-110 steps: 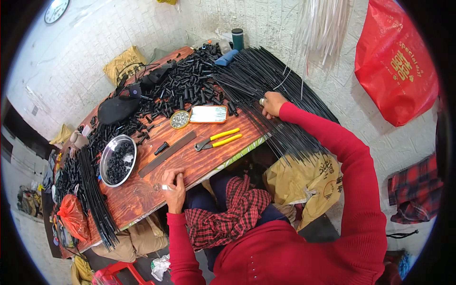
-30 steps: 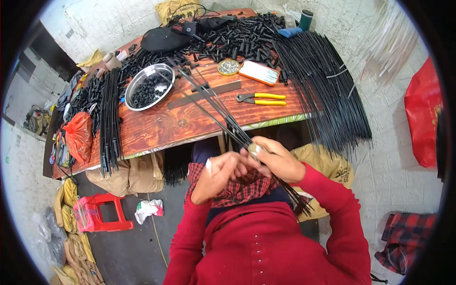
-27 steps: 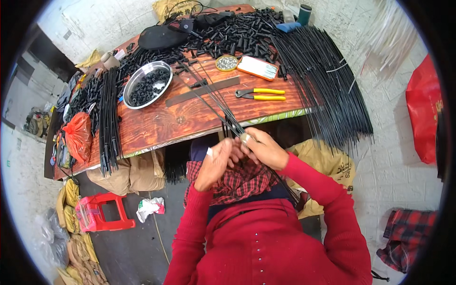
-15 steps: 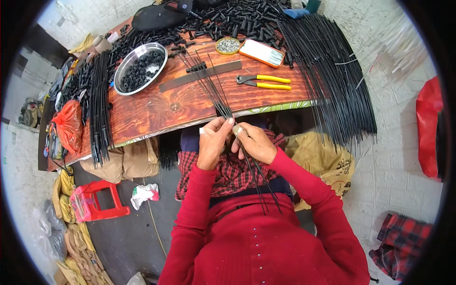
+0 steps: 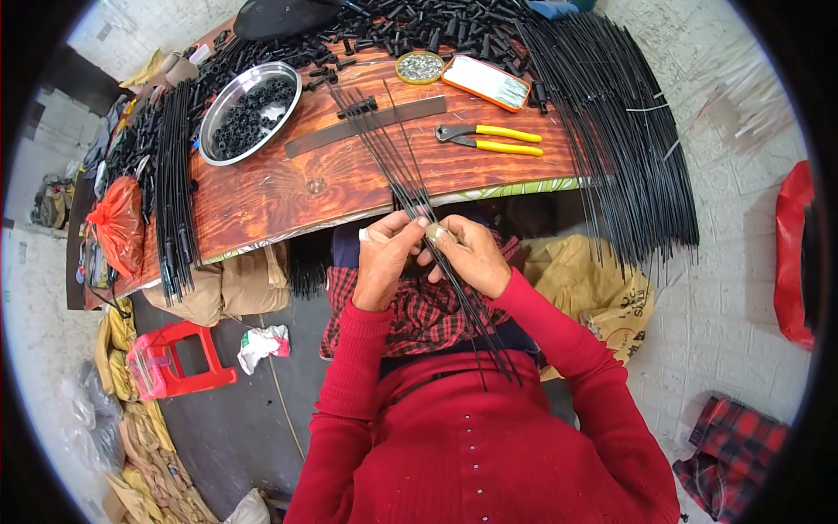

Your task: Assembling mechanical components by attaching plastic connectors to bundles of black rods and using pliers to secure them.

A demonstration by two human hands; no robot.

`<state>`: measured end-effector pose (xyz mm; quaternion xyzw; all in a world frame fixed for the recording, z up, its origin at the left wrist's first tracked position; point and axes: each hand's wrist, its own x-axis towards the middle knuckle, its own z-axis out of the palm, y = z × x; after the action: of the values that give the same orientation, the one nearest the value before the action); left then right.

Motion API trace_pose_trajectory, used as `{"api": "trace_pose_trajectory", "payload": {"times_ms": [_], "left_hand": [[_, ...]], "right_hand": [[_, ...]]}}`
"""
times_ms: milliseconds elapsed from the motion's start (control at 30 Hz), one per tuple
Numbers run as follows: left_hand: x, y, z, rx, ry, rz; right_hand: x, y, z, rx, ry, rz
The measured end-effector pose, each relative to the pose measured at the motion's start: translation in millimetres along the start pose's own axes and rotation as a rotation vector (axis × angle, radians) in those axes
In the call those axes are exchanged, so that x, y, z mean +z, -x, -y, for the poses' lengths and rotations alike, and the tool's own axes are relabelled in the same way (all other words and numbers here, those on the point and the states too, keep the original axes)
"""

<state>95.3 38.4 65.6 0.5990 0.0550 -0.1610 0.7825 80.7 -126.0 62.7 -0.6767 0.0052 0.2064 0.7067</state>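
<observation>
The person's L hand [image 5: 381,260] & R hand [image 5: 474,255] are close together over the lap, just off the near edge of the counter [image 5: 262,199]. Both have a closed grip on a few thin black rods [image 5: 407,185], w/ thumbs & fingertips pinching them near the middle. The fingers overlap, so it's hard to tell how many rods each hand has. The rods lean: top ends fan out over the counter, bottom ends hang in front of the red top [image 5: 471,437]. A red & black checked cloth [image 5: 428,323] is on the lap, under the hands.

On the counter, a shiny bowl [image 5: 275,113] w/ small black rings [image 5: 244,122] sits on the L side. A flat dark bar [image 5: 410,111] lies btwn the bowl & the pliers w/ yellow handles [image 5: 509,148]. Behind are a round tin [image 5: 398,68] of tiny shiny bits & an orange-edged tray [image 5: 483,98] of thin white sticks. A big pile of black rods [image 5: 624,148] is on the R.
</observation>
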Motion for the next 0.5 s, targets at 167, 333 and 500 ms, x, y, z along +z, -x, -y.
{"api": "trace_pose_trajectory", "payload": {"times_ms": [167,333,500], "left_hand": [[1.2,1.7,-1.4,0.001,0.007,-0.041],[0.8,4.1,-2.0,-0.006,0.084,-0.031],[-10.2,2.3,4.1,-0.024,0.128,0.003]], "right_hand": [[-0.2,0.7,6.2,0.017,0.028,-0.014],[-1.9,-0.1,4.7,-0.007,0.0,-0.043],[-7.1,-1.3,7.0,-0.095,0.23,-0.086]]}}
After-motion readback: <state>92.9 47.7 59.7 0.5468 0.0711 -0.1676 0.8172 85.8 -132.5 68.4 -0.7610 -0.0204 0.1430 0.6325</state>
